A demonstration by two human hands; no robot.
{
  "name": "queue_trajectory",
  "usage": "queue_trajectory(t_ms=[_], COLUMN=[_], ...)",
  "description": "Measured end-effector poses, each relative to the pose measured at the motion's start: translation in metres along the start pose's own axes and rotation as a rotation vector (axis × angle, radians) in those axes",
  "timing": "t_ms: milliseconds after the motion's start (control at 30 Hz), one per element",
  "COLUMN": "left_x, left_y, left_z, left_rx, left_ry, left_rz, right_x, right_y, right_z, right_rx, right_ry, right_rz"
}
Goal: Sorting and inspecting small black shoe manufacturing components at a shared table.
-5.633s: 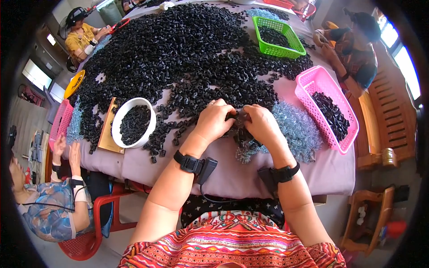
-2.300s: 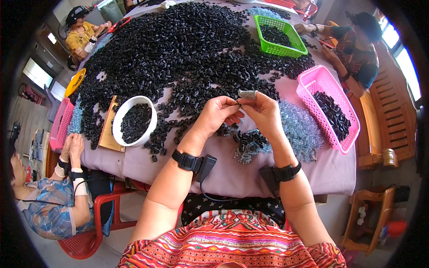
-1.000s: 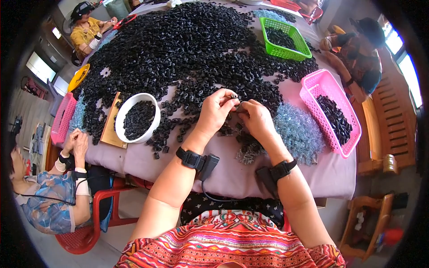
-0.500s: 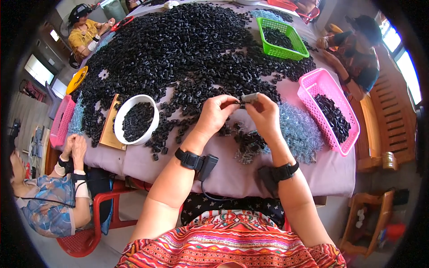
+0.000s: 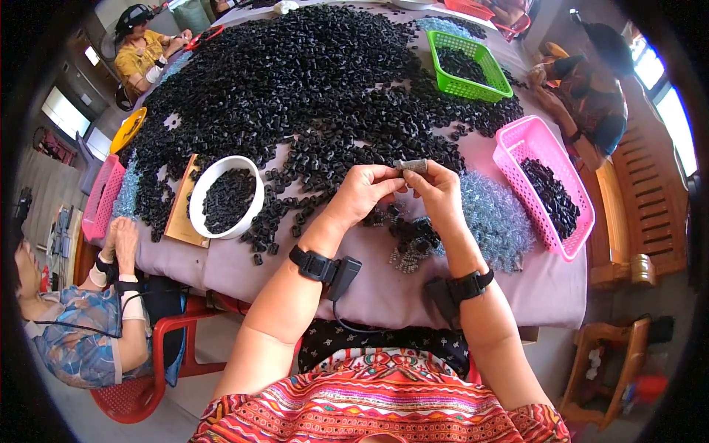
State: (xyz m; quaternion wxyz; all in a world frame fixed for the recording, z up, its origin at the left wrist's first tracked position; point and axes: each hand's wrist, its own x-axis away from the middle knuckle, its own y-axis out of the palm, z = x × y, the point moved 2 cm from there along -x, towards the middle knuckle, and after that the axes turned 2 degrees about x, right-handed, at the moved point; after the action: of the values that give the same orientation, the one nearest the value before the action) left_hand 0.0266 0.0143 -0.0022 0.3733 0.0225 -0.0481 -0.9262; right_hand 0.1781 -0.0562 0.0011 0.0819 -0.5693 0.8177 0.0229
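My left hand (image 5: 360,193) and my right hand (image 5: 437,193) meet above the near part of the table, fingertips pinched together. Something small and dark sits between them, mostly hidden by the fingers. A grey, sleeve-like piece (image 5: 413,165) covers or lies against the right index fingertip; whether it is worn or held I cannot tell. Under and beside the right hand lie small black plastic parts (image 5: 415,238) and a heap of clear, bluish small pieces (image 5: 493,221). Beyond both hands spreads a large pile of black parts (image 5: 295,81).
On the left stands a white bowl (image 5: 256,203) of black pieces, beside a wooden board (image 5: 179,214). A pink basket (image 5: 583,214) is at right, a green basket (image 5: 473,90) farther back. Other people sit around the table, one at near left on a red chair (image 5: 159,354).
My fingertips have drawn closer together, and the grey piece at the right index finger has turned to lie more level. The hands stay in nearly the same place.
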Motion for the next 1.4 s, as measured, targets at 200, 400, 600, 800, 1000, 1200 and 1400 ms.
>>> queue_trajectory(t_ms=[200,400,600,800,1000,1200,1400], left_x=[-0.001,-0.002,-0.003,-0.002,-0.001,0.0,-0.001], left_y=[-0.002,-0.003,-0.007,-0.009,0.006,0.008,0.007], left_z=[-0.002,-0.003,-0.005,-0.002,-0.004,-0.005,-0.005], left_rx=[-0.026,-0.082,0.028,0.055,0.275,0.2,0.168], left_ry=[0.011,0.04,0.014,-0.001,0.025,0.028,0.021], left_rz=[-0.007,0.038,0.084,0.108,0.045,0.052,0.027], right_x=[0.0,0.002,0.006,0.013,0.016,0.017,0.017], right_y=[0.0,0.001,0.008,0.016,0.02,0.019,0.019], right_z=[0.0,-0.002,-0.011,-0.03,-0.025,-0.027,-0.025], right_rx=[-0.004,0.176,0.263,0.453,0.731,0.845,0.794], right_ry=[-0.028,-0.191,-0.214,-0.239,-0.371,-0.396,-0.326], right_rz=[-0.006,0.055,0.041,-0.028,-0.024,0.017,-0.017])
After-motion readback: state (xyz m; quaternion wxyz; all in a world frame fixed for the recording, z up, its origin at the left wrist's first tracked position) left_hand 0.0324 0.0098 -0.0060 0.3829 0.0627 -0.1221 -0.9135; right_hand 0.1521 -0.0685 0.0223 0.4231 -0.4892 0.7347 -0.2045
